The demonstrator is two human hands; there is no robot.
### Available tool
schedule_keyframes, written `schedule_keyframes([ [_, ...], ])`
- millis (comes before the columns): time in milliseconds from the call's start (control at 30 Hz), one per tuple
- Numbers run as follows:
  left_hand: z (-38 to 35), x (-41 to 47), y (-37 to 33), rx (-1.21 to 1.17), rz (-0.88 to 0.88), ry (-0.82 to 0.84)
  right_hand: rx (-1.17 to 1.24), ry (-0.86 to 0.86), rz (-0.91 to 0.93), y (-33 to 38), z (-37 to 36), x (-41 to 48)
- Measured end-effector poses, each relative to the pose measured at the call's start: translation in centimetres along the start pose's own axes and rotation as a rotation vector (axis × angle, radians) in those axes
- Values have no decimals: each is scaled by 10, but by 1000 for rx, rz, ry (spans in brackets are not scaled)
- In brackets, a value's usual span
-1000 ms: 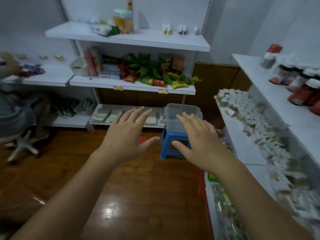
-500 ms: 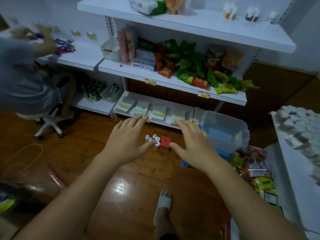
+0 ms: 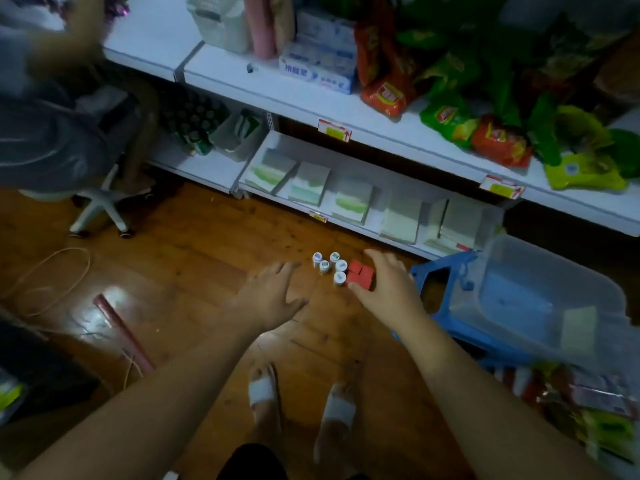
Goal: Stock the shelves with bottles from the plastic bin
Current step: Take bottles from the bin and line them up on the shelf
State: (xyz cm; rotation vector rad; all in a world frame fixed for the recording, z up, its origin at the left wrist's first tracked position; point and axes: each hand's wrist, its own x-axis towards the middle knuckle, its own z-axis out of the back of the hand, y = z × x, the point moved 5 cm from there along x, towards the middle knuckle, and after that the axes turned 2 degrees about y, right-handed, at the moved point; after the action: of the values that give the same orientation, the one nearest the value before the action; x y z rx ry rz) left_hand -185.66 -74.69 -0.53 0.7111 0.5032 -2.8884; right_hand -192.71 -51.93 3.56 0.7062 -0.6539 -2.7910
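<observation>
Several small white bottles (image 3: 329, 266) stand in a cluster on the wooden floor, with red boxes (image 3: 361, 274) right beside them. My left hand (image 3: 272, 296) hovers spread just left of the bottles, holding nothing. My right hand (image 3: 389, 284) reaches over the red boxes with its thumb at their near edge; no grip shows. The clear plastic bin (image 3: 540, 299) sits on a blue stool (image 3: 440, 271) to the right. The white shelves (image 3: 381, 133) run across the top of the view.
Another person sits on a white swivel chair (image 3: 100, 206) at the left. Snack bags (image 3: 485, 133) fill the middle shelf, flat packs (image 3: 311, 183) the low one. Packets (image 3: 588, 403) lie at the right. A cable (image 3: 52, 275) and a rod (image 3: 121, 330) lie on the floor.
The view has tilted down and closer to the floor. Both hands have dropped toward the bottles and red boxes, and my right hand now reaches over the boxes.
</observation>
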Motion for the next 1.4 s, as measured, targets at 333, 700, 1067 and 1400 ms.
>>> schedule_keyframes([
  [333, -272, 333, 142, 12, -16, 51, -80, 79, -51, -150, -302, 288],
  [700, -419, 503, 133, 320, -452, -219, -229, 109, -72, -241, -449, 497],
  [1067, -321, 472, 134, -226, -353, -236, 172, -203, 95, -219, -371, 456],
  [1400, 19, 271, -23, -1463, -254, -100, 1016, -343, 130, -43, -15, 243],
])
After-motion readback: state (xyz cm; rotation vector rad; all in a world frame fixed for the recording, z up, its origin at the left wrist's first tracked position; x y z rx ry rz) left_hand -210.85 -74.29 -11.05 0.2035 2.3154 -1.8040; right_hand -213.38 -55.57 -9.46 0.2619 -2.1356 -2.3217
